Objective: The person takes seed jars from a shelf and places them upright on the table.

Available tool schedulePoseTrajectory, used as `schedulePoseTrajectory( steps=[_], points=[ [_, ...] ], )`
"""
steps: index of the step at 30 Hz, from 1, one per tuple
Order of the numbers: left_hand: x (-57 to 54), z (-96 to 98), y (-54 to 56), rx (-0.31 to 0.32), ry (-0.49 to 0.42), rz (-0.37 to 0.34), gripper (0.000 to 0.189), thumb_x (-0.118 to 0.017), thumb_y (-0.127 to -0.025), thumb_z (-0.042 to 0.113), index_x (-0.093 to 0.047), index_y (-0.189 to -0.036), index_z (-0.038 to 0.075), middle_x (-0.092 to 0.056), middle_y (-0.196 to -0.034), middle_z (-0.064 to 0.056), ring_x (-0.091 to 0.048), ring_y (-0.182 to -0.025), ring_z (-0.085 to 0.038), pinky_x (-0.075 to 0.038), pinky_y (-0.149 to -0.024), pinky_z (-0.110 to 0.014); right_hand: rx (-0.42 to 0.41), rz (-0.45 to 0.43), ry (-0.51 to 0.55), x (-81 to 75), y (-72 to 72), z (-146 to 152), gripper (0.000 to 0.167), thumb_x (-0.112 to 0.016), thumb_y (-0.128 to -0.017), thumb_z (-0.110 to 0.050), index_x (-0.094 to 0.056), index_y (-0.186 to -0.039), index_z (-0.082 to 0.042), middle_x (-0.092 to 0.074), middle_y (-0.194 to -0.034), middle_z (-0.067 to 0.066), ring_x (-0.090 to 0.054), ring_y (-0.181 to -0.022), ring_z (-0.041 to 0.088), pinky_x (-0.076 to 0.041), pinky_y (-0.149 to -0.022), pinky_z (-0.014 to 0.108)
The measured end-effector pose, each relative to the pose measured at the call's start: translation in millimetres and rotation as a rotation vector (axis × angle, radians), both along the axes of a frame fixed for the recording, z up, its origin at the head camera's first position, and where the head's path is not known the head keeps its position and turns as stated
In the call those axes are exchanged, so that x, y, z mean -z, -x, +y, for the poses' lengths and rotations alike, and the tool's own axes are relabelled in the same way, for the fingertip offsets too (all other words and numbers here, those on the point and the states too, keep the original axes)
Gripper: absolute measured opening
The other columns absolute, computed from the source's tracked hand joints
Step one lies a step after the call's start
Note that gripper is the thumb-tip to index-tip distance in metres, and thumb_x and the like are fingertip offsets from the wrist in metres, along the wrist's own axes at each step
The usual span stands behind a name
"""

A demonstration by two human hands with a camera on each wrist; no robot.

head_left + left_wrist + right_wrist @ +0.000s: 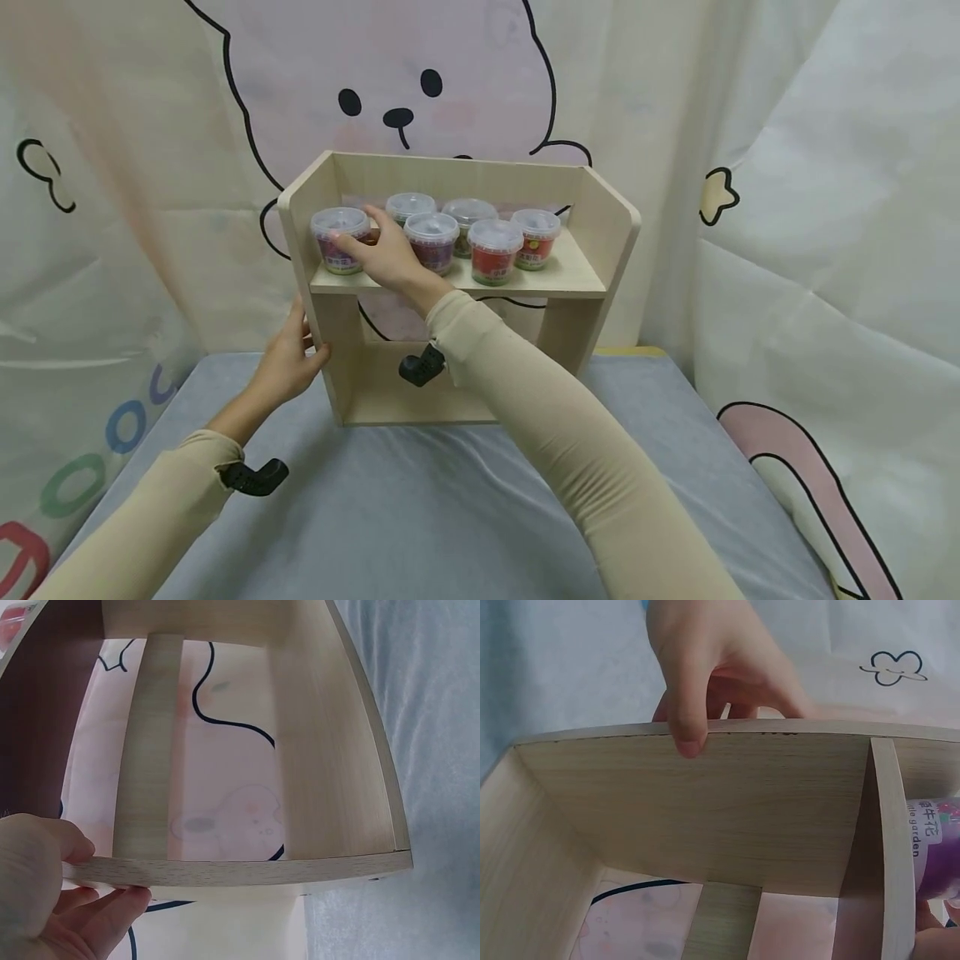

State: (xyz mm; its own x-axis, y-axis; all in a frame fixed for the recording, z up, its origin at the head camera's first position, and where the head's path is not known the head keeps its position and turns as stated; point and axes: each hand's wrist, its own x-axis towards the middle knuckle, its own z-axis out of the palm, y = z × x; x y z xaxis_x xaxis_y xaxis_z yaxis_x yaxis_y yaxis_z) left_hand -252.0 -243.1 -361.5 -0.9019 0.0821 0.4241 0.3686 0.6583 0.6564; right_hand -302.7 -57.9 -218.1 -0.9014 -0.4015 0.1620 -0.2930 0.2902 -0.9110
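A small wooden two-tier shelf [457, 293] stands on the table. My left hand [288, 358] grips the edge of its left side panel, with the thumb inside and the fingers outside, as the left wrist view shows. My right hand [390, 254] reaches across to the upper tier and holds a purple-labelled, clear-lidded plastic cup [340, 246] at the left end. Its thumb lies on the cup's front; the other fingers are partly hidden behind. In the right wrist view, this purple cup [939, 851] shows only at the right edge, with fingertips against it.
Beside the held cup are another purple cup [431, 246], two red cups, the front one [495, 254] nearer the edge, and two cups behind, one a clear-lidded cup [468, 215]. A grey-blue cloth [420, 517] covers the table. Printed curtains [637, 108] hang behind and at the sides.
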Motion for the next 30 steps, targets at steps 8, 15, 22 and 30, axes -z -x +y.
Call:
schedulePoseTrajectory(
  steps=[8,15,22,30],
  points=[
    [4.0,0.1,0.0,0.016,0.035,0.014,0.087,-0.057,-0.094,-0.003,-0.007,-0.162,0.019,-0.047,-0.144,-0.039,-0.058,-0.120,-0.058,-0.055,-0.088,-0.062,-0.052,-0.002,0.057,3.4,-3.9,5.1,0.067,-0.071,-0.095,-0.030,-0.038,-0.152,-0.015,-0.056,-0.146,0.008,-0.054,-0.135,0.017,-0.046,-0.112,0.030],
    [3.8,-4.0,1.1,0.022,0.065,0.011,0.083,-0.055,-0.095,-0.002,-0.006,-0.160,0.015,-0.050,-0.139,-0.040,-0.059,-0.118,-0.057,-0.053,-0.091,-0.064,-0.168,0.006,0.109,1.1,-17.1,13.5,0.069,-0.071,-0.095,-0.025,-0.037,-0.156,-0.021,-0.058,-0.145,0.007,-0.057,-0.131,0.016,-0.051,-0.107,0.029],
    [5.1,-4.3,2.5,0.009,0.047,0.005,0.078,-0.055,-0.092,-0.003,-0.012,-0.156,0.011,-0.053,-0.136,-0.041,-0.059,-0.118,-0.058,-0.053,-0.093,-0.064,-0.297,0.034,0.134,3.0,-45.1,34.5,0.067,-0.065,-0.098,-0.015,-0.035,-0.157,-0.017,-0.056,-0.146,0.011,-0.058,-0.132,0.017,-0.051,-0.105,0.028],
    [7.1,0.3,4.5,0.000,0.019,0.031,0.078,-0.057,-0.094,-0.001,-0.012,-0.157,0.008,-0.052,-0.135,-0.039,-0.060,-0.117,-0.055,-0.053,-0.094,-0.064,-0.395,0.042,0.116,24.4,-60.2,63.3,0.063,-0.067,-0.093,-0.001,-0.037,-0.149,-0.007,-0.058,-0.136,0.023,-0.064,-0.116,0.022,-0.055,-0.096,0.026]
  ],
)
